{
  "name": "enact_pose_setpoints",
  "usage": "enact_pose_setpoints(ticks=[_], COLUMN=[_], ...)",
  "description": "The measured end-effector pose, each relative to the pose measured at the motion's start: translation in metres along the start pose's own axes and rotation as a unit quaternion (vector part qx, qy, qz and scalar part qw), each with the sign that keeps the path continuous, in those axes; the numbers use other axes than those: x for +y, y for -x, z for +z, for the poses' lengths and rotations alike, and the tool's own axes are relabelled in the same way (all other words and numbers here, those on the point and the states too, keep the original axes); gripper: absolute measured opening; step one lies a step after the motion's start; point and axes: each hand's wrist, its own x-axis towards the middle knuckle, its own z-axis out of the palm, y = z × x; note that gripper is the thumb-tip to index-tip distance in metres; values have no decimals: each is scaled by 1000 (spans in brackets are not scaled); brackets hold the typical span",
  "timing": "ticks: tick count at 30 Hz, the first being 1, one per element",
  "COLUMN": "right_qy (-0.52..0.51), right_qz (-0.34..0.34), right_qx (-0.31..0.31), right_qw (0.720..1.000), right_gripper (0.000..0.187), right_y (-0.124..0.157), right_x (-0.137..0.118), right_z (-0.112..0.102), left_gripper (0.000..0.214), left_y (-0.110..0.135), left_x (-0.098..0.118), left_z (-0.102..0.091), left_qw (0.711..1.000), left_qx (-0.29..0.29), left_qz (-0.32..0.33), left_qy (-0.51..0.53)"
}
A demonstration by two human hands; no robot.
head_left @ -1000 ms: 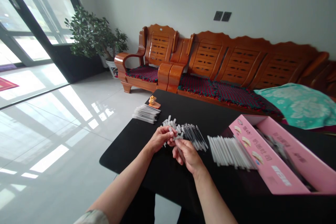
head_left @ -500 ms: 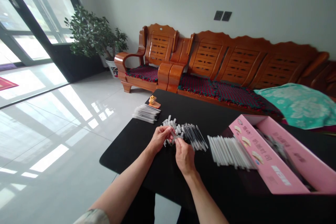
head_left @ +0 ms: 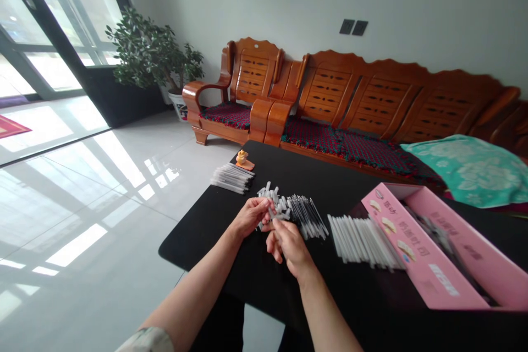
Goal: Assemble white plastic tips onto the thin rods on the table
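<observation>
My left hand [head_left: 251, 215] and my right hand [head_left: 287, 242] meet over the near edge of a black table [head_left: 231, 264]. Both are curled, fingertips pinched together on a small pale piece that I cannot make out. Just beyond the fingers lies a heap of short white caps [head_left: 275, 202]. To its right is a fan of thin dark-tipped refills [head_left: 306, 214]. Farther right lies a row of white pen tubes [head_left: 363, 239].
An open pink box [head_left: 429, 264] sits at the table's right end. A bundle of finished white pens [head_left: 231, 177] and a small orange figurine [head_left: 242, 158] rest at the far left corner. Wooden sofas [head_left: 330, 99] stand behind, a potted plant [head_left: 152, 55] by the window, glossy floor at left.
My right hand reached forward to the cap heap, then drew back toward me. My left hand stayed by the caps. The view shifted slightly.
</observation>
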Motion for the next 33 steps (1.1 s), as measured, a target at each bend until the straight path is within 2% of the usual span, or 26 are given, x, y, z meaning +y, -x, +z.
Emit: enact_pose_setpoints(ticks=[2, 3, 5, 7, 8, 9, 11, 12, 13, 14, 18, 20, 21, 24, 26, 29, 31, 33], right_qy=[-114, -140, -117, 16, 114, 218, 394, 451, 484, 497, 456, 452, 461, 517, 560, 620, 636, 644], right_qz=[40, 40, 5, -71, -113, -148, -177, -173, -165, -156, -141, -137, -132, -103, -84, -46, -37, -53], right_qx=[-79, -91, -51, 41, 94, 142, 207, 224, 231, 231, 251, 298, 331, 435, 483, 508, 521, 528], right_qw=[990, 985, 992, 996, 982, 954, 878, 847, 828, 822, 842, 830, 813, 730, 668, 597, 568, 551], right_gripper=[48, 46, 41, 40, 40, 40, 38, 38, 38, 39, 41, 38, 37, 31, 29, 30, 29, 27], right_y=[2, 2, 2, 3, 4, 5, 9, 11, 14, 17, 25, 28, 29, 35, 40, 46, 48, 45], right_x=[1, 1, 3, 3, 3, 4, 6, 8, 10, 12, 14, 14, 13, 16, 20, 27, 29, 28], right_z=[-4, -6, -7, -6, -5, -4, -3, -2, -2, -3, -16, -33, -45, -90, -125, -169, -188, -195], left_gripper=[40, 40, 40, 39, 39, 39, 39, 39, 38, 37, 37, 36, 35, 26, 18, 14, 13, 13], left_y=[2, 3, 3, 0, -2, -4, -9, -11, -12, -12, -4, -1, 0, 0, -1, -3, -3, -3], left_x=[0, -1, -4, -7, -7, -6, -2, 2, 5, 7, 4, -2, -4, -9, -10, -11, -11, -12], left_z=[1, 3, 6, 7, 5, 3, -5, -9, -13, -16, -9, -1, 2, 5, 4, 0, -1, -2], left_qw=[1000, 1000, 1000, 1000, 999, 998, 989, 978, 969, 967, 974, 952, 935, 880, 856, 837, 831, 824], left_qx=[-17, -21, -14, 4, 21, 47, 125, 172, 203, 212, 139, 127, 133, 168, 171, 159, 161, 167], left_qz=[-12, -14, -7, 5, 15, 30, 80, 111, 130, 134, 110, 106, 108, 135, 157, 178, 179, 178], left_qy=[3, 1, -10, -22, -21, -11, 25, 46, 52, 40, -141, -256, -310, -423, -463, -492, -502, -511])
